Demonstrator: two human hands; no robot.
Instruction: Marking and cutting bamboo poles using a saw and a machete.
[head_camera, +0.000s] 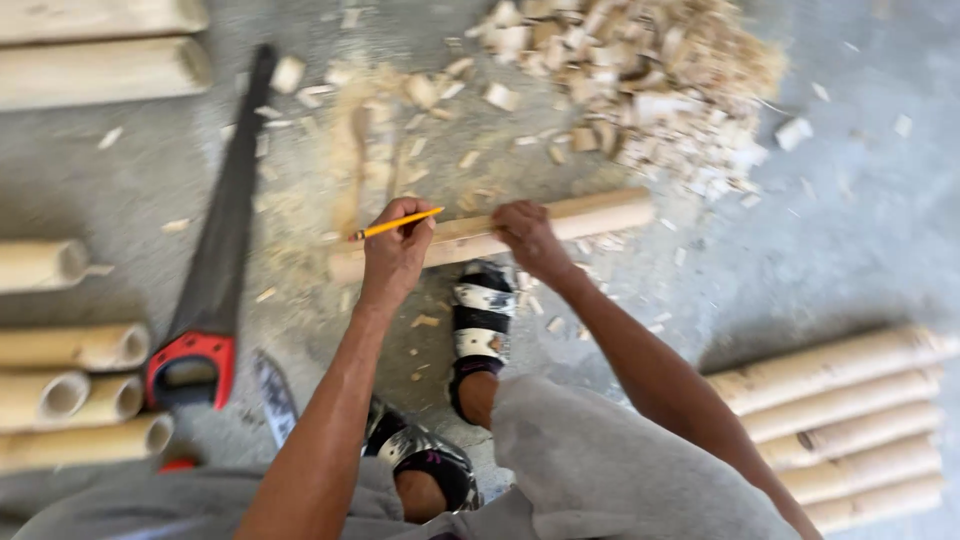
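My left hand (395, 255) grips a yellow pencil (400, 223), its tip pointing left over a pale bamboo length (590, 213) that lies across the concrete floor. My right hand (528, 238) presses down on the middle of that same length, fingers curled over it. My foot in a black-and-white sandal (482, 320) is planted just in front of the bamboo, between my two arms. My other sandalled foot (425, 460) is tucked back near my grey-trousered knee.
A hand saw (225, 230) with a red-and-black handle lies to the left, with a short blade (272, 395) beside it. Cut bamboo tubes are stacked at left (75, 345), top left (100, 70) and right (850, 400). Wood chips (640, 80) are heaped beyond the bamboo.
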